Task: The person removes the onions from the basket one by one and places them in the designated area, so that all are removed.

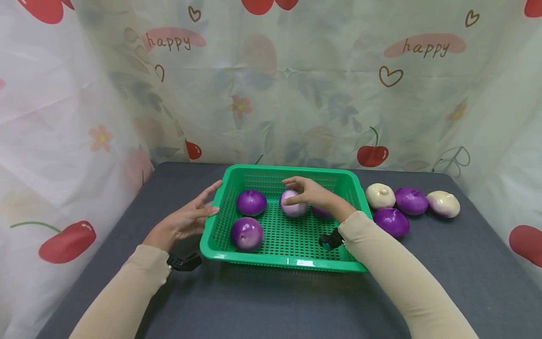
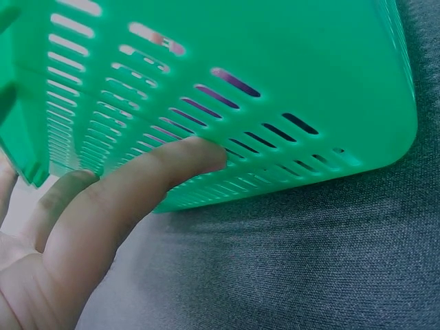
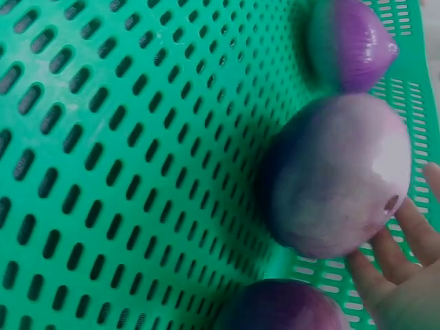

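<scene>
My left hand (image 1: 186,219) rests at the left end of a green plastic basket (image 1: 288,262). In the left wrist view a straight digit (image 2: 158,165) lies against the slotted outer wall. Inside the basket, my right hand (image 1: 311,193) is spread around a pale purple onion (image 1: 292,207). The right wrist view shows several fingers (image 3: 392,258) right at that onion's side, their tips partly hidden behind it. A darker purple onion (image 1: 321,213) sits partly hidden beneath the right hand. Two more purple onions, one behind (image 1: 251,202) and one in front (image 1: 247,234), lie in the left part.
Right of the basket, on the dark grey tabletop (image 1: 279,306), lie two whitish onions, one near the basket (image 1: 379,195) and one farther right (image 1: 443,204), and two purple onions (image 1: 410,201). A cherry-patterned curtain (image 1: 292,94) hangs behind the table and along both sides.
</scene>
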`<move>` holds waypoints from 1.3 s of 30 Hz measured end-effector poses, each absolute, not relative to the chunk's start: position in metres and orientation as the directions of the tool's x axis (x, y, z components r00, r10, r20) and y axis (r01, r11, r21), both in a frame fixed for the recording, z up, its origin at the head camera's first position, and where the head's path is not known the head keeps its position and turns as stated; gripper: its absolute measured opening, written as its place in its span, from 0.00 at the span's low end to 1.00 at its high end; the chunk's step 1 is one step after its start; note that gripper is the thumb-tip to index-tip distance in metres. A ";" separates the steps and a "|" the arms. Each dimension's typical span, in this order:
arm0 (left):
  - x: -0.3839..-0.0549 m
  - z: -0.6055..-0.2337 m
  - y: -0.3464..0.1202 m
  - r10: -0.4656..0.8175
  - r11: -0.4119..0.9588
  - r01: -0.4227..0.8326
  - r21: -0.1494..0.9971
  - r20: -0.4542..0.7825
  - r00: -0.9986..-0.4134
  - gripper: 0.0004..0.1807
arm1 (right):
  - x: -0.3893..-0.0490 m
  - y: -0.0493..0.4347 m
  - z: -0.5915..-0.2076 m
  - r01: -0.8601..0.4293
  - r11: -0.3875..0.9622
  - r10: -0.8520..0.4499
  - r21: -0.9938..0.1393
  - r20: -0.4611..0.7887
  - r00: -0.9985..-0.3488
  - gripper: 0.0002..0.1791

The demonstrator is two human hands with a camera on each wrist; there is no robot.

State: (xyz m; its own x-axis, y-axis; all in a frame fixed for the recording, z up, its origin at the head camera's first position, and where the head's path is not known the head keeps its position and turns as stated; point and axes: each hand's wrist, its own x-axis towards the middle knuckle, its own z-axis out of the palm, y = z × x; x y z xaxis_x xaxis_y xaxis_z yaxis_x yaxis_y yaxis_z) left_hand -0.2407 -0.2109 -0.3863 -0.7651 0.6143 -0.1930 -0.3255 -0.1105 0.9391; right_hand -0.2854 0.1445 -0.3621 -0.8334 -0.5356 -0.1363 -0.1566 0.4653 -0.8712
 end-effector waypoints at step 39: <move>-0.239 -0.384 -0.210 0.607 -0.110 -0.318 0.942 -0.190 -0.772 0.45 | -0.279 0.146 -0.364 -0.199 0.572 -0.607 -0.796 -0.248 -0.755 0.42</move>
